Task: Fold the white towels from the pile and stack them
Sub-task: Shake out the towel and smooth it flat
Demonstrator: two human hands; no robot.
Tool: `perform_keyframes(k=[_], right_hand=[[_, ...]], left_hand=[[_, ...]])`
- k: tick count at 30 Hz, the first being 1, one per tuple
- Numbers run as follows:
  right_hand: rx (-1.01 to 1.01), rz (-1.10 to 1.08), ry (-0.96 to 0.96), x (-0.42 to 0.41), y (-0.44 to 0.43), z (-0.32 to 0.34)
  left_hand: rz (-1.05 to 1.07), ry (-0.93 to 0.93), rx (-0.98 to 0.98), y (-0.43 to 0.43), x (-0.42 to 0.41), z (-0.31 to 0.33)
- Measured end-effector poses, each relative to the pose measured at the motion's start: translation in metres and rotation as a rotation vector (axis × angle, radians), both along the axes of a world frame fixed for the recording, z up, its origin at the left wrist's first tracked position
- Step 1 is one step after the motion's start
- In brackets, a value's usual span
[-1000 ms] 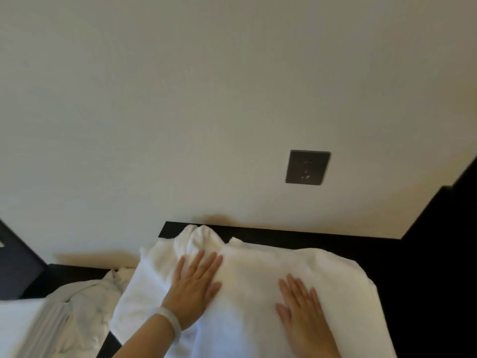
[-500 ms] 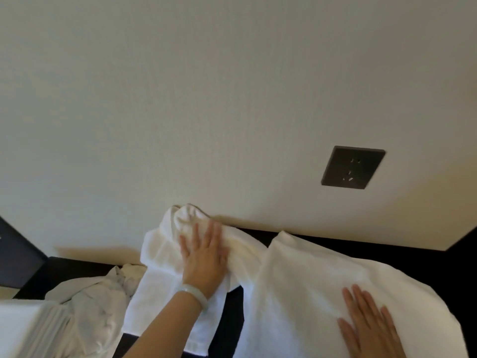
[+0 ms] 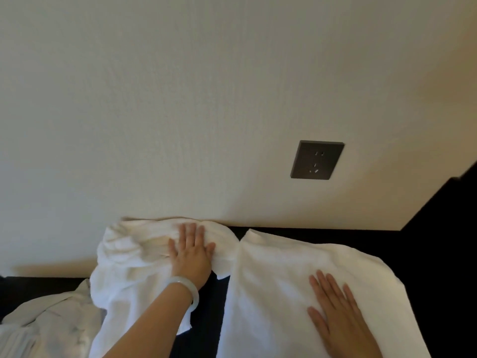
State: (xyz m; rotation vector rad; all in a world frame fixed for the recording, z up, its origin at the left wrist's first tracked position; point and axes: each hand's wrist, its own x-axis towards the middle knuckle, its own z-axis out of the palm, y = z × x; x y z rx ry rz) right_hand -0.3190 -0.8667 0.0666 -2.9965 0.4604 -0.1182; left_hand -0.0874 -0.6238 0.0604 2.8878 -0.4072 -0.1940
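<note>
- Cream textured wall (image 3: 180, 99), rising from the far edge of the black tabletop (image 3: 387, 241).
- Dark grey socket plate (image 3: 317, 160), flush on the wall, above the far edge, right of centre.
- Black upright panel (image 3: 454, 202), standing at the far right corner.
- Thin crumpled greyish fabric (image 3: 51, 321), bunched at the near left corner.

The crumpled white cloth towel (image 3: 129, 257) looks soft and nubbly, its matt pile bunched into deep wrinkles. The flat white cloth towel (image 3: 278, 280) has the same matt, slightly fuzzy surface, lying smooth. The black tabletop (image 3: 361, 239) under them is matt and even. The cream wall (image 3: 206, 99) is finely grained, without gloss. The dark grey rectangular wall socket (image 3: 317, 160) looks like smooth plastic with a dull sheen. The pale round bangle (image 3: 184, 288) is glossy and milky. The thin greyish-white cloth (image 3: 51, 321) looks finer and smoother.
</note>
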Motion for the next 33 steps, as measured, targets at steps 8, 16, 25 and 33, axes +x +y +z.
perform_keyframes(k=[8,16,25,33], right_hand=[[0.035,0.244,0.07,-0.002,-0.014,-0.001],[0.29,-0.76,-0.093,0.009,-0.115,0.04],[1.322,-0.732,-0.231,0.029,-0.167,0.044],[0.57,-0.68,-0.295,0.039,-0.159,0.012]], left_hand=[[-0.029,-0.165,-0.355,-0.008,-0.029,0.027],[0.163,0.395,-0.694,-0.062,-0.029,0.031],[0.078,0.821,-1.012,-0.061,0.005,0.065],[-0.157,0.189,-0.461,-0.058,0.014,0.04]])
